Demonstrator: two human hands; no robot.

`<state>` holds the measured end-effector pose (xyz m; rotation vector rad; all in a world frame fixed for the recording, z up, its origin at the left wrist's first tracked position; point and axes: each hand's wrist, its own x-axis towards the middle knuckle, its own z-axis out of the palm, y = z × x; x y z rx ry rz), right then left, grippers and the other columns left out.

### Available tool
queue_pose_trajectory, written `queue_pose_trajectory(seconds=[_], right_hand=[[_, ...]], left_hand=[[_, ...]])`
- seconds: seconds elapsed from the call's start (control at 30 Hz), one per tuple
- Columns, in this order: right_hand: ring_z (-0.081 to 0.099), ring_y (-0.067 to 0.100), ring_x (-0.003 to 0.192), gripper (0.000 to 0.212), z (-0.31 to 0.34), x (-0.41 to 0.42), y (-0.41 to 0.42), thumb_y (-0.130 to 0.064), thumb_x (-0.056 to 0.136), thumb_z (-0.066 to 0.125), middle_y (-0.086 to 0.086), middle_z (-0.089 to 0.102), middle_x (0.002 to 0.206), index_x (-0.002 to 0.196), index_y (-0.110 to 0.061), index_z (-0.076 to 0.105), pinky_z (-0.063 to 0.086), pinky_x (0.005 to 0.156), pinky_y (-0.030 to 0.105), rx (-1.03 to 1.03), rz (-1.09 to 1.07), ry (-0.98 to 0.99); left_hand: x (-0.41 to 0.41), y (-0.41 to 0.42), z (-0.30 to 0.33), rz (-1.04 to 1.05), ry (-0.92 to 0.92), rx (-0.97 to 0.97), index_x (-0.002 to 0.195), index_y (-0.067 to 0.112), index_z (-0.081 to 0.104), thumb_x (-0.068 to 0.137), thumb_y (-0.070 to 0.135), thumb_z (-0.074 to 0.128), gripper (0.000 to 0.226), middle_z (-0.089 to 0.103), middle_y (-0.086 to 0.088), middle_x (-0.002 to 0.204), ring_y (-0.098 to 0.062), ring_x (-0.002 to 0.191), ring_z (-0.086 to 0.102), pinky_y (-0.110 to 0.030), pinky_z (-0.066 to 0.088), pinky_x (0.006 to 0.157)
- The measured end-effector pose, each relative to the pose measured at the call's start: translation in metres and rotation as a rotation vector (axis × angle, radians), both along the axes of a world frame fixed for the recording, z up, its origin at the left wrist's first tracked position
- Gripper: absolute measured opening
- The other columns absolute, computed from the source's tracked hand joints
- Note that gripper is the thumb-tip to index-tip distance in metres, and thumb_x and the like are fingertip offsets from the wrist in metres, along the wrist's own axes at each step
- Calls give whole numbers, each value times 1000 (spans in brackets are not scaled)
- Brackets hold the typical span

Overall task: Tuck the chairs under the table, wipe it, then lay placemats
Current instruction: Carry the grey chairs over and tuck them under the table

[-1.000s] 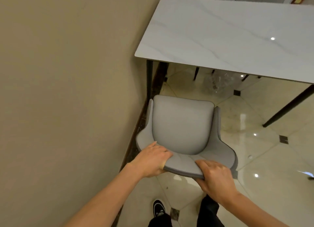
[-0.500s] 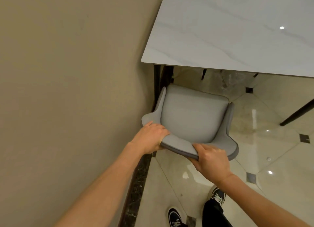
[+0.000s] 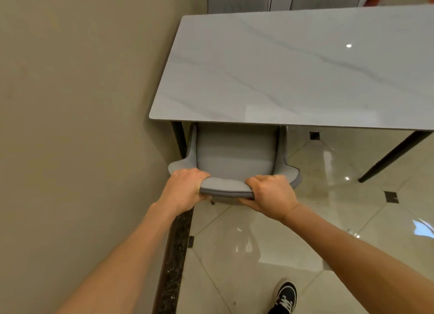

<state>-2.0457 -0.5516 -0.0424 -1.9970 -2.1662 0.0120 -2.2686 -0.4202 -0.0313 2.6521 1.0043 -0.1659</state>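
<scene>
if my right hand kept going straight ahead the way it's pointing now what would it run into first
Probably the near edge of the white marble-look table top. The right hand grips the top of the grey upholstered chair's backrest and points towards that edge, with the seat partly under it. Their relative heights are unclear, so it might pass just over the top.

Glossy marble-look table (image 3: pixel 293 74), matt grey cloth chair (image 3: pixel 234 149), polished floor tiles (image 3: pixel 258 255).

chair (image 3: pixel 234 154): light grey padded seat with a curved back, upright, front half already under the near left corner of the worktop
worktop (image 3: pixel 293 67): white marble-look slab, thin black legs, left side just beside the wall
</scene>
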Motion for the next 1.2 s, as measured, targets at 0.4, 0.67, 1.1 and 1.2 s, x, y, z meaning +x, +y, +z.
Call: queue_pose_trajectory(seconds=[0.4, 0.67, 1.1, 1.2], right_hand=[[43, 14, 54, 41, 12, 70, 82, -61, 88, 52, -5, 54, 71, 86, -21, 57, 30, 53, 29, -121, 92, 37], [47, 13, 64, 44, 18, 73, 97, -63, 91, 46, -4, 52, 79, 96, -20, 55, 36, 59, 29, -199, 94, 83], [57, 21, 89, 41, 35, 70, 96, -52, 89, 59, 5, 59, 101, 110, -16, 54, 50, 83, 38, -332, 24, 187], [55, 24, 100, 41, 36, 87, 82, -43, 89, 62, 7, 58, 109, 117, -15, 52, 45, 96, 44, -361, 3, 201]], left_hand=[[63, 61, 6, 83, 25, -79, 114, 39, 65, 80, 50, 74, 37, 67, 14, 106, -11, 98, 59, -36, 51, 84], [61, 81, 9, 69, 31, -134, 122, 42, 61, 79, 47, 77, 46, 65, 17, 113, -7, 103, 56, -33, 47, 87], [71, 79, 30, 115, 197, -189, 114, 61, 43, 77, 49, 77, 52, 60, 12, 125, -10, 113, 53, -33, 44, 97], [92, 77, 46, 101, 430, -223, 135, 40, 44, 76, 57, 74, 68, 55, 7, 129, -12, 112, 51, -31, 44, 97]])
